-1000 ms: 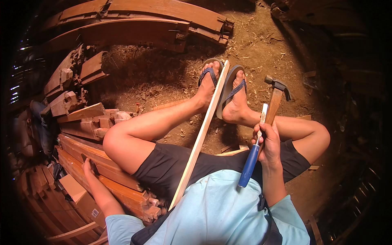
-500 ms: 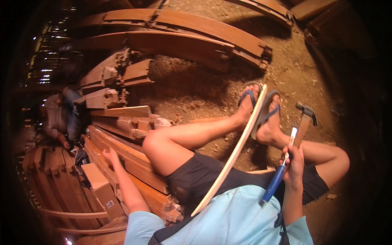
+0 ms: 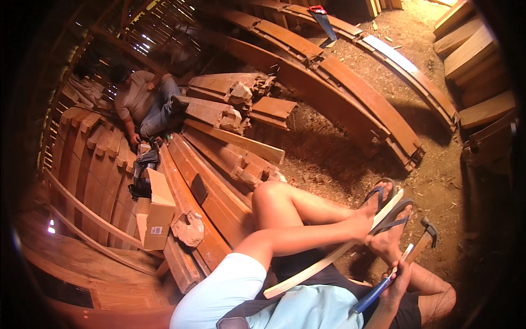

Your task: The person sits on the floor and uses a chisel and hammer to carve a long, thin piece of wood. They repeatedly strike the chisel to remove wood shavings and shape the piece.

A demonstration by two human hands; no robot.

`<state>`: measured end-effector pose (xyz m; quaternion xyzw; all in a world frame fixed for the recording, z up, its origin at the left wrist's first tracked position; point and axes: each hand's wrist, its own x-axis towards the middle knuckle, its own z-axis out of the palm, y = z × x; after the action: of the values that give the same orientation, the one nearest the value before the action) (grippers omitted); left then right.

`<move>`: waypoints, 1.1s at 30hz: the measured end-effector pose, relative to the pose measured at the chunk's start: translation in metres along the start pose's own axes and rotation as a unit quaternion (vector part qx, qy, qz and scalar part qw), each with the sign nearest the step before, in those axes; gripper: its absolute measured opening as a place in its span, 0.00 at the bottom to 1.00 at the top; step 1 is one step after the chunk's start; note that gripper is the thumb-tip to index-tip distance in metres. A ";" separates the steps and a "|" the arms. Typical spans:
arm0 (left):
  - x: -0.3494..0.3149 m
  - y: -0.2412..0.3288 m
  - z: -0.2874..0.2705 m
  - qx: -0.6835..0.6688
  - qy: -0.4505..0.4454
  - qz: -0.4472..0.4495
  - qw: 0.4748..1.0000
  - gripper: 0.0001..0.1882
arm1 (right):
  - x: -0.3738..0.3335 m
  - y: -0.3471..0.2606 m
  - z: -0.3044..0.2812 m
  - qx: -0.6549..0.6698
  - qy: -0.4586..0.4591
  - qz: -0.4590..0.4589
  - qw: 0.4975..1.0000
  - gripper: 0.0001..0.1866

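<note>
Right hand: its grip [image 3: 400,277] is closed around a chisel [image 3: 371,296] and a hammer [image 3: 421,245] together.
Chisel: blue handle slanting down toward the shirt, pale blade pointing up past the fingers, beside the hammer's wooden handle.
Hammer: head up, clear of the hand, over the dirt floor [image 3: 430,178].
Left hand: its grip [image 3: 361,227] lies over the wood strip near the feet; I cannot tell how far the fingers close.
Wood strip: the pale wood strip [image 3: 310,272] runs slantwise from the lap to between the feet, partly covered by the left hand.
Feet: two sandals [image 3: 406,211], one on each side of the strip's far end, crowd the space there.
Left leg: bent, its shin just beyond the left forearm.
Left side: stacked brown planks [image 3: 226,204] carry a flat dark block [image 3: 199,189] and a rough wood chunk [image 3: 188,229]; an open cardboard box [image 3: 160,208] stands beside them, near a black bag [image 3: 143,171].
Farther off: another person [image 3: 143,98] sits beyond the planks; a saw [image 3: 324,26] leans by long curved boards [image 3: 350,82].
</note>
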<state>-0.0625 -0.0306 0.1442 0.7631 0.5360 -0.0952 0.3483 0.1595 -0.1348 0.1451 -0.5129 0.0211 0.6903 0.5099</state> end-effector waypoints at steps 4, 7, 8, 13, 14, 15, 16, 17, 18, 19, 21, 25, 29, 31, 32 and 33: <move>0.024 0.003 0.034 -0.032 0.025 -0.066 0.997 0.35 | -0.008 -0.010 0.000 0.026 -0.022 -0.027 0.999 0.03; 0.033 -0.021 0.055 -0.157 0.017 -0.080 0.984 0.27 | 0.001 -0.012 -0.011 0.053 -0.024 -0.023 0.998 0.03; 0.033 -0.030 0.052 -0.285 -0.034 -0.104 0.952 0.23 | 0.006 -0.013 -0.018 0.071 -0.026 -0.006 0.997 0.03; 0.016 -0.011 0.024 -0.674 0.028 -0.038 0.737 0.08 | -0.001 -0.021 -0.024 0.105 -0.022 0.001 0.994 0.04; 0.011 -0.010 0.008 -0.690 0.015 -0.062 0.721 0.11 | -0.005 -0.022 -0.026 0.106 -0.020 0.005 0.994 0.03; 0.007 -0.008 -0.004 -0.686 0.083 -0.047 0.721 0.11 | -0.010 -0.024 -0.026 0.108 -0.019 0.008 0.994 0.02; -0.001 0.010 -0.033 -0.698 0.104 -0.004 0.708 0.12 | -0.013 -0.028 -0.028 0.114 -0.011 0.001 0.993 0.02; -0.005 0.021 -0.057 -0.721 0.123 0.036 0.681 0.13 | -0.016 -0.030 -0.031 0.122 -0.028 -0.012 0.992 0.02; -0.004 0.015 -0.073 -0.708 0.170 0.066 0.683 0.13 | -0.020 -0.030 -0.033 0.127 -0.050 -0.018 0.990 0.02; -0.006 0.007 -0.092 -0.670 0.224 0.126 0.696 0.15 | -0.024 -0.028 -0.034 0.133 -0.069 -0.020 0.989 0.03; -0.021 0.013 -0.150 -0.574 0.327 0.219 0.718 0.11 | -0.038 -0.031 -0.033 0.155 -0.106 -0.054 0.981 0.04; -0.075 0.037 -0.221 -0.502 0.514 0.298 0.628 0.06 | -0.071 -0.049 -0.029 0.132 -0.105 -0.100 0.981 0.09; -0.076 0.020 -0.201 -0.567 0.496 0.303 0.584 0.11 | -0.095 -0.058 -0.025 0.122 -0.103 -0.193 0.968 0.13; -0.059 0.013 -0.173 -0.592 0.517 0.204 0.584 0.13 | -0.106 -0.061 -0.019 0.162 -0.113 -0.212 0.957 0.14; -0.048 0.007 -0.160 -0.621 0.502 0.152 0.583 0.14 | -0.110 -0.063 -0.018 0.172 -0.121 -0.222 0.952 0.14; -0.041 -0.001 -0.148 -0.643 0.493 0.094 0.579 0.16 | -0.113 -0.061 -0.017 0.179 -0.134 -0.223 0.949 0.14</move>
<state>-0.1141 0.0329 0.2745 0.3148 0.4713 0.6982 0.4373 0.2106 -0.1922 0.2499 -0.3077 -0.0387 0.6062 0.7324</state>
